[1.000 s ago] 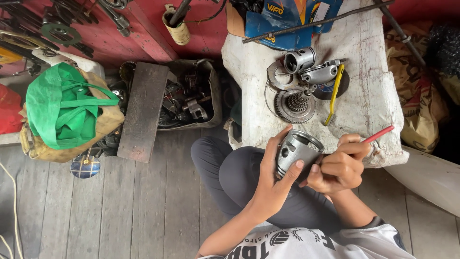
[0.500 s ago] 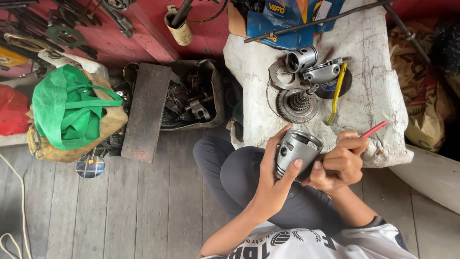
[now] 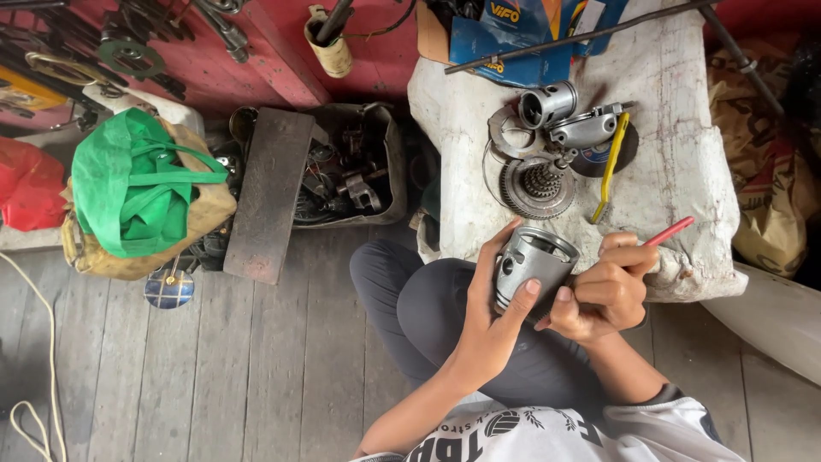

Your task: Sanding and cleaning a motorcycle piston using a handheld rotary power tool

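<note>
My left hand (image 3: 489, 318) wraps around a silver metal piston (image 3: 535, 263), open end up, held above my lap. My right hand (image 3: 603, 289) presses against the piston's right side and grips a thin red-handled tool (image 3: 668, 232) whose handle sticks out up and to the right. Both hands hover just in front of the near edge of a white stone block (image 3: 676, 154).
On the block lie a toothed gear (image 3: 539, 188), grey metal engine parts (image 3: 560, 115), a yellow tool (image 3: 608, 167), a long rod (image 3: 581, 36) and a blue box (image 3: 505, 38). A tub of metal parts (image 3: 351, 171), a dark plank (image 3: 269, 192) and a green bag (image 3: 132, 188) sit on the wooden floor.
The hands and piston stay almost still. The view has shifted slightly; the red tool's handle has tilted a little.
</note>
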